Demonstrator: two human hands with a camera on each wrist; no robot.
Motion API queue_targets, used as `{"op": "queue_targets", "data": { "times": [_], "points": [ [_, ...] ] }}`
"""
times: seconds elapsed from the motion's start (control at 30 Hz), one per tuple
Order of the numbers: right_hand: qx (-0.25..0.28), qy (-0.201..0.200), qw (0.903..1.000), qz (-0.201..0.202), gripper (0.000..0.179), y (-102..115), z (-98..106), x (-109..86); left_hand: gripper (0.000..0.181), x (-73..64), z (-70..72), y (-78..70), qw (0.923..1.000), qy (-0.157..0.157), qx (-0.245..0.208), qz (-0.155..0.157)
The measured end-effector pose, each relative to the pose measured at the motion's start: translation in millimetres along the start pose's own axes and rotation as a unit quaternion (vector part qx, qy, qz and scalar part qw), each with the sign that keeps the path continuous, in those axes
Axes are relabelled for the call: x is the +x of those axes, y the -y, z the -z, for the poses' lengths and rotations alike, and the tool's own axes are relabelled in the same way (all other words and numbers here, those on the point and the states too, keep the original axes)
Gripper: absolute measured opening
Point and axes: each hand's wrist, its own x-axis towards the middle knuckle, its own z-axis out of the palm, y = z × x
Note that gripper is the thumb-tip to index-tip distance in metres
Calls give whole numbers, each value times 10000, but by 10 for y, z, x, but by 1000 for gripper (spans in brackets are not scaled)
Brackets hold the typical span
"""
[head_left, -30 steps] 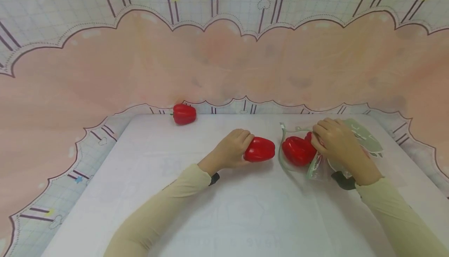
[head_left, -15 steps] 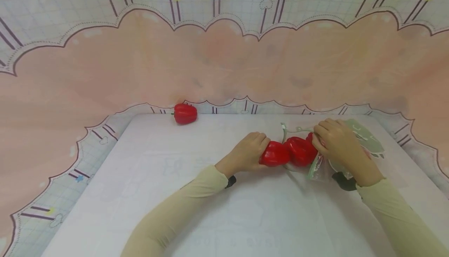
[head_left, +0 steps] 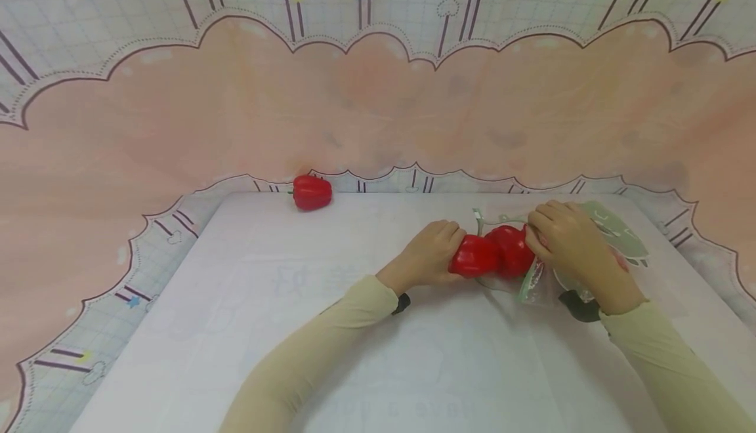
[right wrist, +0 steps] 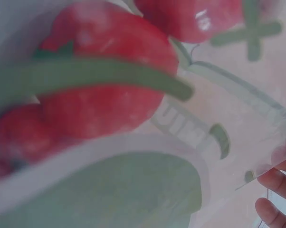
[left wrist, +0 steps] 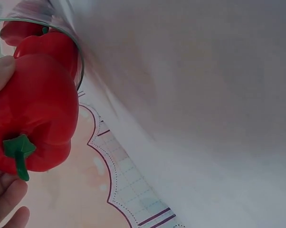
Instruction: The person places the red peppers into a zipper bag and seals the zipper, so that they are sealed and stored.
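My left hand (head_left: 428, 252) grips a red bell pepper (head_left: 474, 256) from its stem end, which the left wrist view shows with its green stem (left wrist: 19, 152) towards the camera. That pepper meets another red bell pepper (head_left: 509, 249) at the mouth of a clear zip bag (head_left: 531, 285) with a green edge. In the left wrist view the bag's rim (left wrist: 81, 61) arches around the farther pepper. My right hand (head_left: 564, 236) holds the bag by its edge. Through the printed plastic, the right wrist view shows several red pepper shapes (right wrist: 109, 109).
One more red bell pepper (head_left: 312, 193) lies at the far left edge of the white table (head_left: 354, 354). A patterned cloth (head_left: 378, 105) hangs behind the table. A green print (head_left: 617, 229) marks the bag's right part.
My left hand has carried its pepper to the right, up to the pepper at the bag's mouth, which has shifted slightly right. The right hand stays in place on the bag.
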Motion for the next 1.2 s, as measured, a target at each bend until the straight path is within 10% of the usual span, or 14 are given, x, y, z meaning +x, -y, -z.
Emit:
{"op": "queue_targets", "data": {
  "times": [0.73, 1.2],
  "points": [
    [-167, 167, 9997, -32, 18, 22, 40, -7, 61, 275, -92, -139, 9996, 254, -59, -61],
    [115, -276, 9995, 94, 14, 1, 84, 20, 69, 247, -80, -119, 9893, 756, -1239, -178]
  ]
}}
